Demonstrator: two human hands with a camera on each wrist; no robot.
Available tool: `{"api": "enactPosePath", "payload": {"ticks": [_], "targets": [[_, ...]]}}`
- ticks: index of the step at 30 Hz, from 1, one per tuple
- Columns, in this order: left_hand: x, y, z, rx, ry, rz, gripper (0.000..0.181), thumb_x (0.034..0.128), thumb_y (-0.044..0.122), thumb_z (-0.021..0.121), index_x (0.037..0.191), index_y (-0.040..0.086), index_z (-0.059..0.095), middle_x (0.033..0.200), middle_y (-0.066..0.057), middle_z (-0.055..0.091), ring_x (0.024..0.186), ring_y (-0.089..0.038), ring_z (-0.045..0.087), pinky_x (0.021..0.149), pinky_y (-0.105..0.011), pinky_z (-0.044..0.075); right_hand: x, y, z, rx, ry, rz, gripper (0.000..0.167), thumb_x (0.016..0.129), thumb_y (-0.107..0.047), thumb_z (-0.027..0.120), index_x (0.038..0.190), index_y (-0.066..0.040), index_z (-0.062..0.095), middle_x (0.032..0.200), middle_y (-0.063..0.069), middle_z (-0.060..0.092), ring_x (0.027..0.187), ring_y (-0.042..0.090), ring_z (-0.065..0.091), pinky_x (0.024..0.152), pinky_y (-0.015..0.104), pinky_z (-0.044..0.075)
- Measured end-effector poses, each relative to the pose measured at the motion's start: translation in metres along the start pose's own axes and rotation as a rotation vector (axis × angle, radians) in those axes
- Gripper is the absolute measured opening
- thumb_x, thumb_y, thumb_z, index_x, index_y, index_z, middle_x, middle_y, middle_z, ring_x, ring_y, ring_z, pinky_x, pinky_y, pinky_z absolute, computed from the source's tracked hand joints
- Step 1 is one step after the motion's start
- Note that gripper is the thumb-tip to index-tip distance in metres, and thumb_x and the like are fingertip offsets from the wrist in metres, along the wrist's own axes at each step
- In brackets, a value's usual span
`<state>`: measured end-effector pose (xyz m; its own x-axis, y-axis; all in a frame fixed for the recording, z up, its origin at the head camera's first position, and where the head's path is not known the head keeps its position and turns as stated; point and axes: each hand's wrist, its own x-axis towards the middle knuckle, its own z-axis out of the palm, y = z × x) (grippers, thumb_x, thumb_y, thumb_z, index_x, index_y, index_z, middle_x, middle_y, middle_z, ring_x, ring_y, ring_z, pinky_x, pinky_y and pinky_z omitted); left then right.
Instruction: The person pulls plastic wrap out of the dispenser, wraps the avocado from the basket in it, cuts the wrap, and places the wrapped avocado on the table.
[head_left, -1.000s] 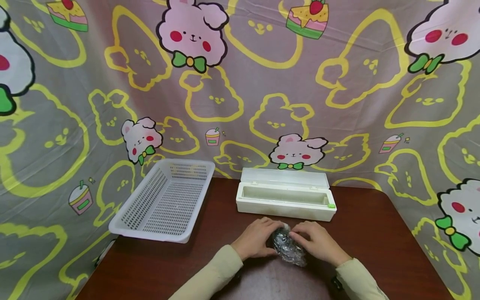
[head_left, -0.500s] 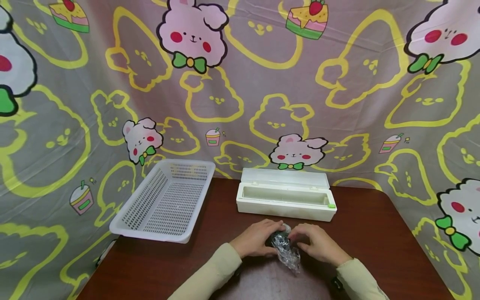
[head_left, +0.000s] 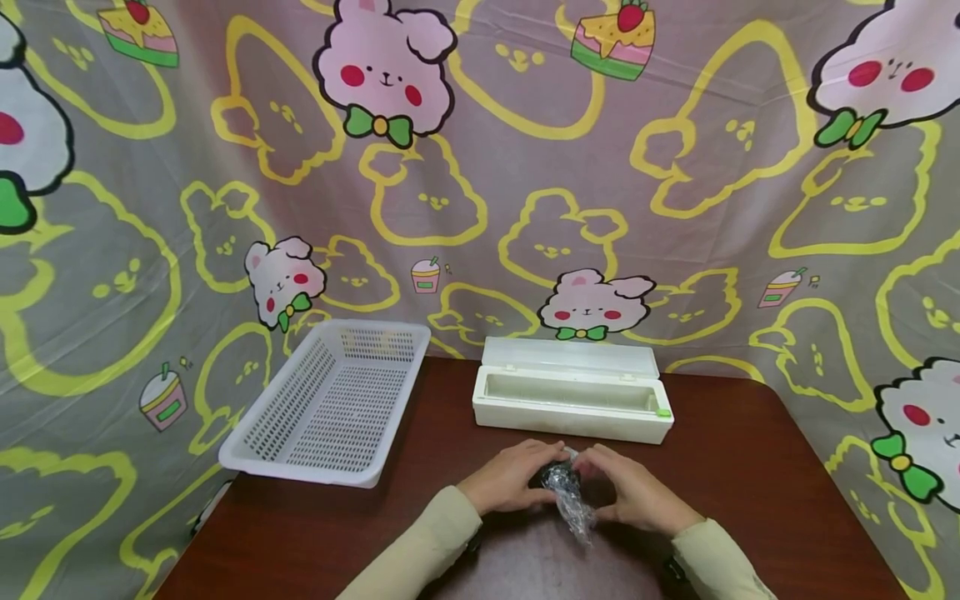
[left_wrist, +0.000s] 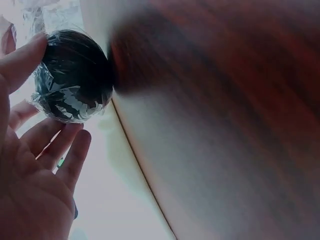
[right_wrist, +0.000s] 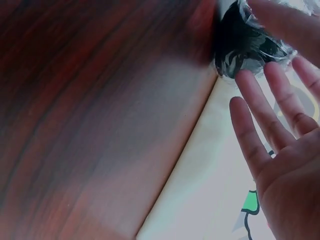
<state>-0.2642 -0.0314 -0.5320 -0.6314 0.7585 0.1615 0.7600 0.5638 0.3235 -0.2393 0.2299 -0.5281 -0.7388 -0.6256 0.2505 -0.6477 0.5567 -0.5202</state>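
A dark round object (left_wrist: 75, 75) wrapped in crinkled cling film sits low over the table between both hands. My left hand (head_left: 512, 479) holds it from the left, thumb on the near side and fingertips at the far side. From the right, my right hand (head_left: 637, 492) has its fingertips at the object's far side and its thumb at the loose film. A twisted tail of clear cling film (head_left: 576, 517) trails toward the table's near side. What the dark object is cannot be made out through the film.
A white cling film dispenser (head_left: 573, 425) stands behind the hands, its lid (head_left: 570, 357) raised and a green slider (head_left: 663, 412) at its right end. To the left is a white perforated plastic basket (head_left: 382, 467). A patterned cloth (head_left: 480, 167) hangs behind the brown table (head_left: 750, 467).
The loose film has drawn together into a narrower tail pointing nearer. My right thumb has moved down beside that tail as the hand spreads. The left hand stays nearly still.
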Motion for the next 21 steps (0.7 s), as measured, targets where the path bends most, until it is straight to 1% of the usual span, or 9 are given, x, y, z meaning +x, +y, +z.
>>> {"api": "enactPosePath", "payload": {"ticks": [2, 5, 8, 11, 14, 16, 19, 21], "targets": [[-0.0002, 0.0004, -0.0006, -0.002, -0.002, 0.0, 0.069, 0.0981, 0.039, 0.072, 0.157, 0.015, 0.045, 0.154, 0.006, 0.055, 0.142, -0.015, 0.05, 0.115, -0.035, 0.045, 0.0002, -0.0008, 0.0011, -0.008, 0.003, 0.022, 0.069, 0.065, -0.021, 0.099, 0.121, -0.026, 0.06, 0.112, -0.01, 0.062, 0.102, 0.015, 0.066, 0.086, 0.035, 0.058], [-0.0003, 0.0004, -0.0005, -0.003, -0.009, 0.0, 0.067, 0.0995, 0.039, 0.07, 0.157, 0.016, 0.044, 0.155, 0.005, 0.053, 0.142, -0.016, 0.049, 0.115, -0.036, 0.045, 0.0014, -0.0022, 0.0027, -0.035, 0.017, 0.043, 0.064, 0.069, -0.027, 0.097, 0.121, -0.028, 0.06, 0.11, -0.011, 0.062, 0.1, 0.013, 0.065, 0.085, 0.033, 0.057], [0.0, -0.0002, 0.0007, -0.007, -0.024, 0.001, 0.067, 0.1011, 0.038, 0.067, 0.159, 0.017, 0.041, 0.157, 0.005, 0.051, 0.144, -0.016, 0.047, 0.115, -0.037, 0.044, 0.0033, -0.0034, 0.0029, -0.042, 0.022, 0.044, 0.059, 0.072, -0.025, 0.095, 0.119, -0.026, 0.06, 0.105, -0.011, 0.063, 0.095, 0.01, 0.065, 0.08, 0.03, 0.056], [-0.0001, -0.001, 0.002, -0.018, -0.035, -0.002, 0.066, 0.1024, 0.038, 0.066, 0.16, 0.017, 0.039, 0.159, 0.006, 0.049, 0.145, -0.016, 0.045, 0.116, -0.037, 0.044, 0.0051, -0.0043, 0.0017, -0.013, -0.009, 0.044, 0.058, 0.074, -0.018, 0.094, 0.12, -0.022, 0.059, 0.097, -0.01, 0.067, 0.087, 0.007, 0.065, 0.074, 0.028, 0.055], [-0.0009, -0.0015, 0.0021, -0.038, -0.041, -0.011, 0.067, 0.1035, 0.037, 0.064, 0.161, 0.015, 0.037, 0.159, 0.006, 0.048, 0.147, -0.016, 0.044, 0.117, -0.036, 0.043, 0.0055, -0.0041, 0.0008, 0.032, -0.058, 0.03, 0.065, 0.073, -0.012, 0.094, 0.124, -0.02, 0.055, 0.09, -0.011, 0.069, 0.081, 0.005, 0.067, 0.07, 0.027, 0.056], [-0.0017, -0.0016, 0.0016, -0.058, -0.045, -0.021, 0.067, 0.104, 0.038, 0.063, 0.161, 0.016, 0.036, 0.16, 0.006, 0.047, 0.148, -0.016, 0.043, 0.118, -0.037, 0.042, 0.004, -0.0043, 0.0012, 0.042, -0.083, 0.009, 0.075, 0.071, -0.01, 0.095, 0.132, -0.018, 0.051, 0.088, -0.013, 0.07, 0.079, 0.003, 0.068, 0.07, 0.027, 0.058], [-0.003, -0.0018, 0.0021, -0.07, -0.056, -0.055, 0.07, 0.1046, 0.04, 0.061, 0.163, 0.014, 0.032, 0.159, 0.0, 0.047, 0.146, -0.017, 0.044, 0.117, -0.037, 0.043, 0.0012, -0.0071, 0.0047, 0.003, -0.106, -0.015, 0.097, 0.067, -0.009, 0.097, 0.148, -0.018, 0.044, 0.087, -0.017, 0.067, 0.077, 0.0, 0.065, 0.069, 0.025, 0.056], [-0.004, -0.0022, 0.0027, -0.075, -0.064, -0.072, 0.071, 0.1045, 0.04, 0.061, 0.163, 0.014, 0.031, 0.16, -0.003, 0.047, 0.146, -0.018, 0.045, 0.116, -0.037, 0.044, 0.0002, -0.0096, 0.0081, -0.036, -0.115, -0.018, 0.105, 0.067, -0.01, 0.097, 0.155, -0.02, 0.039, 0.086, -0.019, 0.064, 0.075, -0.003, 0.059, 0.067, 0.023, 0.052]]}}
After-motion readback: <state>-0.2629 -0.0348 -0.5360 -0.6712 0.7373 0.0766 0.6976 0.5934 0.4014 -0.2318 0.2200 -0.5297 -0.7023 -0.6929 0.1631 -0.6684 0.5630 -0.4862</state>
